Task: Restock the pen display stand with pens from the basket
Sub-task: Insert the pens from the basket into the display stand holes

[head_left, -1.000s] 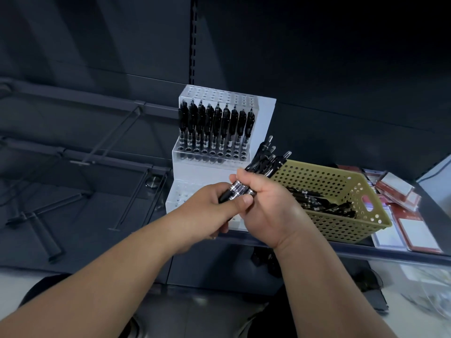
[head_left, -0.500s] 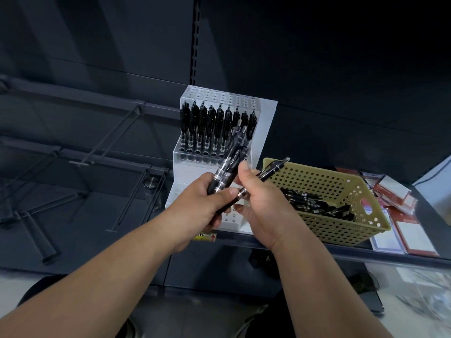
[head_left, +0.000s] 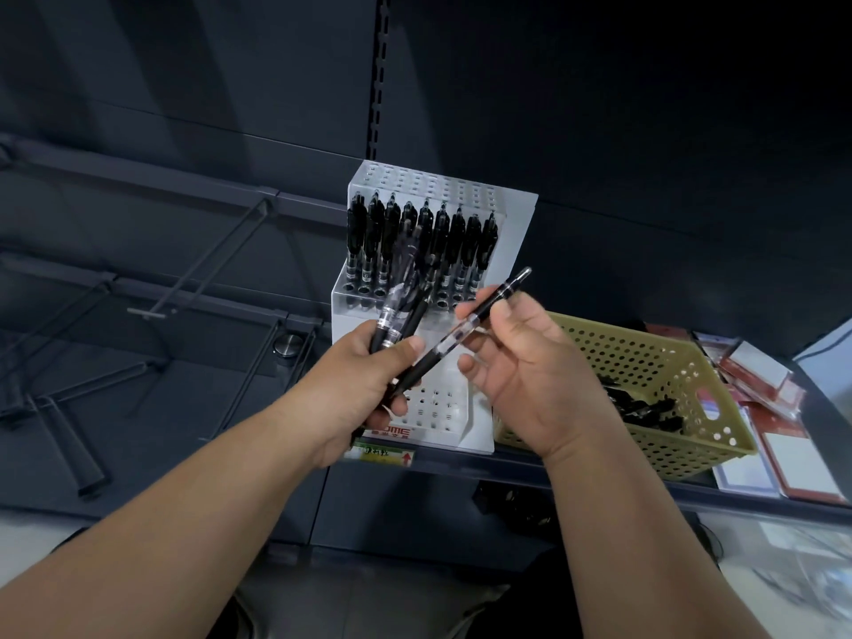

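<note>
The left hand point(head_left: 369, 380) is curled tight round a bunch of black pens point(head_left: 399, 315) that stick up toward 12 o'clock. The right hand point(head_left: 525, 380) pinches a single pen point(head_left: 465, 332) between thumb and fingers. This pen slants from 7 o'clock up to 1 o'clock. Its low end lies by the left thumb, and I cannot tell if the left hand holds it too.

Just behind the hands, at 12 o'clock, stands the white pen stand point(head_left: 509, 251) with steps. Its middle step holds a row of black pens point(head_left: 456, 232) standing up. Its low step point(head_left: 435, 405) shows rows of small holes.

At 3 o'clock, just beside the stand, sits the yellow basket point(head_left: 668, 357) with more pens point(head_left: 645, 410) lying in it. Both sit on a dark shelf point(head_left: 599, 475). Past the basket lie red and white packs point(head_left: 779, 458). At 9 o'clock, thin metal hooks point(head_left: 207, 262) stick out from the dark wall.
</note>
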The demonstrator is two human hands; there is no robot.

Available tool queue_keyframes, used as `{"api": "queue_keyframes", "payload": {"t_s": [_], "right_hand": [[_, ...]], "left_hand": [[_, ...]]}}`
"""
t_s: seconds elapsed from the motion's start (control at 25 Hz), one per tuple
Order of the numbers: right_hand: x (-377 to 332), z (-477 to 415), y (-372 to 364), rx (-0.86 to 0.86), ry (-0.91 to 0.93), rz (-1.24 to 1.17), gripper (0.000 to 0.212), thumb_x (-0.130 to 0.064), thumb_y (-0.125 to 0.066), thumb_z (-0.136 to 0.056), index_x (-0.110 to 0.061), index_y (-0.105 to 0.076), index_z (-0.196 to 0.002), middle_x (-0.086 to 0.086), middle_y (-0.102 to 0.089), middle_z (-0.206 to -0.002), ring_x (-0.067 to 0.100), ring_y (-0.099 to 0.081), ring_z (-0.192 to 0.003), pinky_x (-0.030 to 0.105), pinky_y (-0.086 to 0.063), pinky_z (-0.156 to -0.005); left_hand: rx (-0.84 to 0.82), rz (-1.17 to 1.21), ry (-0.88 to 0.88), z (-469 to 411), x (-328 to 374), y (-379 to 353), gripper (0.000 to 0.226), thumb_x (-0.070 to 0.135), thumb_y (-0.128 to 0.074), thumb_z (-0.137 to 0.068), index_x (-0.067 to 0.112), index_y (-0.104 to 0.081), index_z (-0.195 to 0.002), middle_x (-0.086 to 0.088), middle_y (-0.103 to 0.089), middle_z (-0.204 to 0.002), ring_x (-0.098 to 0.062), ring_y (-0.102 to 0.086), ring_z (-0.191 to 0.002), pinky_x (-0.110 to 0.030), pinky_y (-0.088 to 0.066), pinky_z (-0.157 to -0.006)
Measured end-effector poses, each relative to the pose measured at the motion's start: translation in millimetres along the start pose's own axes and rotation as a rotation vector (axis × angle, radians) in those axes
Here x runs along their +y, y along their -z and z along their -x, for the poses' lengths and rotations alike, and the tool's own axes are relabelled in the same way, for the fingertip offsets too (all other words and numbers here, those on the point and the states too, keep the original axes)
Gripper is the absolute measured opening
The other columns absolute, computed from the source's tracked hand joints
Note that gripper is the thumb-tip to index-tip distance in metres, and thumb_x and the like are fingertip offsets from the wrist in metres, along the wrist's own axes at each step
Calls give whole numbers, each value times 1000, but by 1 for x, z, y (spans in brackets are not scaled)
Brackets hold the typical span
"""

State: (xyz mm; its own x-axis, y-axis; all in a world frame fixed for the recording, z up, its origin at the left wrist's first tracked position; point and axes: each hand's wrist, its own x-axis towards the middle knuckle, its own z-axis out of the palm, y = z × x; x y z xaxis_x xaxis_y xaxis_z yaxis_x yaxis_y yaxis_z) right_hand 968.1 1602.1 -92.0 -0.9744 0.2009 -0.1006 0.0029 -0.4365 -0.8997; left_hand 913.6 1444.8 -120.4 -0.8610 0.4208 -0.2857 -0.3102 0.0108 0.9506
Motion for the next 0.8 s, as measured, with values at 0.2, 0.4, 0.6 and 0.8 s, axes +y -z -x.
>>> {"api": "queue_keyframes", "payload": {"t_s": [0.2, 0.4, 0.6, 0.8], "right_hand": [[-28, -31, 1, 360, 232, 201, 8, -12, -57, -96, -8, -61, -91, 3, -67, -85, 10, -64, -72, 24, -56, -73], [-26, -81, -5, 426, 405, 503, 8, -15, -56, -97, -16, -64, -94, 0, -66, -92, 12, -68, -84, 26, -59, -80], [-10, -108, -6, 394, 520, 747, 9, -15, -58, -96, -10, -66, -95, -3, -63, -77, 9, -63, -70, 26, -56, -69], [15, -106, 0, 388, 523, 1002, 7, -19, -62, -94, -18, -61, -87, -9, -52, -61, 2, -42, -47, 24, -39, -49]], "left_hand": [[105, -7, -13, -15, -1, 19, 11, 27, -62, -91, 18, -57, -88, -3, -60, -75, -12, -46, -49, -20, -32, -39], [112, -33, -45, -24, -3, 24, 16, 27, -63, -90, 19, -55, -79, -1, -55, -70, -11, -42, -50, -20, -33, -41], [105, -47, -58, -30, 4, 26, 14, 26, -62, -91, 18, -56, -81, 0, -56, -69, -11, -40, -50, -20, -33, -42], [83, -65, -79, -34, 7, 25, 11, 24, -60, -92, 15, -60, -97, 0, -63, -69, -11, -36, -47, -19, -32, -40]]}}
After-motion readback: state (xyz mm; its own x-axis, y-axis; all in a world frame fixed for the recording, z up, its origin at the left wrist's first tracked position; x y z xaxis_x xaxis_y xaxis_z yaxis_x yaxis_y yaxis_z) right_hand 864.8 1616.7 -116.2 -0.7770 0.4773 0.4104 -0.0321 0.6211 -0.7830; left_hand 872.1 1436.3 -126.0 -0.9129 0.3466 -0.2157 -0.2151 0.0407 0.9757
